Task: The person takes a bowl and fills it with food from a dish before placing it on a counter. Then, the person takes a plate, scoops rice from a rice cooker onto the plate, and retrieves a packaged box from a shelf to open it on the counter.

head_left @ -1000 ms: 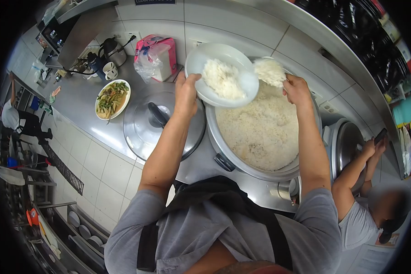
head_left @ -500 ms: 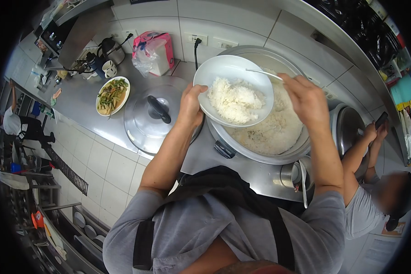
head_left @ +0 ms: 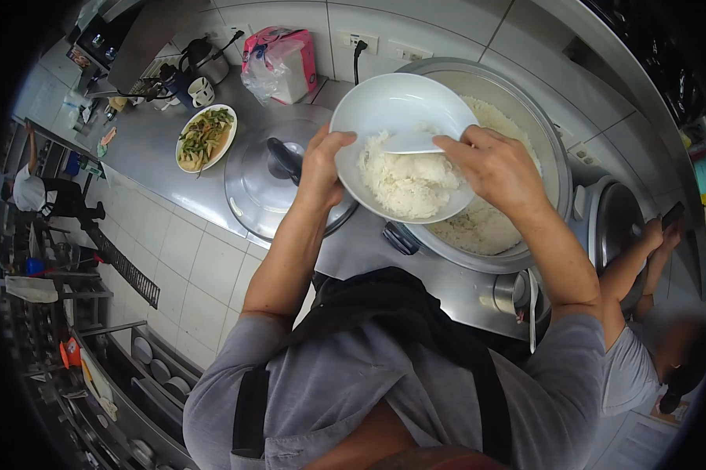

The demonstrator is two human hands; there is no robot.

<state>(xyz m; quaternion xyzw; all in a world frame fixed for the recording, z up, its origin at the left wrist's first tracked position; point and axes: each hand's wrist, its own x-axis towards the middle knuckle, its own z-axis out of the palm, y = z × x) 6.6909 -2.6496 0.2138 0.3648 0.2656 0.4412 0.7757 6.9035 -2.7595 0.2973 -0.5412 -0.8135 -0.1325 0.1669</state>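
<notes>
My left hand [head_left: 325,166] grips the left rim of a white bowl [head_left: 388,102], thumb over the edge. A mound of cooked rice [head_left: 410,185] lies in the lower part of the bowl, which is tilted. In my right hand [head_left: 496,166] is a white rice paddle [head_left: 412,142], its flat blade against the top of the rice. Its handle is hidden in my closed fingers. Beneath and behind the bowl stands a large pot [head_left: 557,149] of rice, partly covered by the bowl and my right hand.
Left of the pot, a steel lid [head_left: 247,188] with a black handle lies on the counter [head_left: 137,160]. Beyond it are a plate of cooked vegetables [head_left: 206,139] and a pink package [head_left: 279,66]. At right, a person [head_left: 643,352] holds a phone near another cooker [head_left: 615,219].
My right hand has moved slightly left and down over the bowl. The paddle has turned, its broad blade now on the rice. My left hand keeps its hold on the bowl.
</notes>
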